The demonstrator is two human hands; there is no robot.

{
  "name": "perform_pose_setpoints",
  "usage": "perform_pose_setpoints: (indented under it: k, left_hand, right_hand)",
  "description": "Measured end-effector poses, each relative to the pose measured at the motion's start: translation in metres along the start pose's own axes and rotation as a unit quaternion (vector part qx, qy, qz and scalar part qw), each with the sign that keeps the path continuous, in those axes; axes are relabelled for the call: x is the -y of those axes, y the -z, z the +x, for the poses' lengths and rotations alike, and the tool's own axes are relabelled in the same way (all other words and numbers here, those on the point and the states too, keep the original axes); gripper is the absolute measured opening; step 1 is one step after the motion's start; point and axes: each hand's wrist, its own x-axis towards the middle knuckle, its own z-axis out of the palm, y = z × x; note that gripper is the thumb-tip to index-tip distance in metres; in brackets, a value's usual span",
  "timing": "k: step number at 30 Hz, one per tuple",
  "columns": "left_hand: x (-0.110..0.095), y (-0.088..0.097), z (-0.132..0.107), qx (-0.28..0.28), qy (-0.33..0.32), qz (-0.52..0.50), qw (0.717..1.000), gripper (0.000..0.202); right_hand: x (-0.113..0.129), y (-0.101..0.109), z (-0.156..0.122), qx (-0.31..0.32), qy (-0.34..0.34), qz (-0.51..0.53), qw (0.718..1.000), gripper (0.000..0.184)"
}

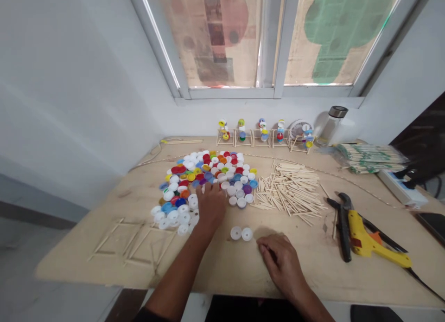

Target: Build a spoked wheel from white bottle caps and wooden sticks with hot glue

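Observation:
My left hand (211,206) reaches into the near side of a heap of bottle caps (191,177). Its fingers point down among the caps, and the fingertips are hidden, so its grip does not show. On the bare wood in front of me, two white bottle caps (241,234) lie side by side, hollow side up. Just right of them my right hand (278,259) rests on the table, fingers curled in and thumb near the index finger, with nothing visible in it.
Wooden sticks (288,189) are piled right of the caps. Stick frames (132,243) lie at left. Pliers (342,227) and a yellow glue gun (371,238) lie at right. Several cap-and-stick models (263,132), a small fan (301,128) and a bottle (332,125) line the wall.

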Motion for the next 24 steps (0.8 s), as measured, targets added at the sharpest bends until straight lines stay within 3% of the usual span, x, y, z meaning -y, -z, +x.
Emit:
perform_pose_setpoints:
  k: [16, 24]
  left_hand:
    - [0.007, 0.009, -0.018, 0.020, -0.023, -0.053, 0.998, 0.022]
    - [0.016, 0.011, -0.023, -0.004, 0.011, -0.074, 0.997, 0.021]
  right_hand:
    - [0.001, 0.001, 0.001, -0.004, 0.005, 0.001, 1.000, 0.018]
    - [0.002, 0.001, 0.001, 0.006, -0.005, 0.007, 1.000, 0.019]
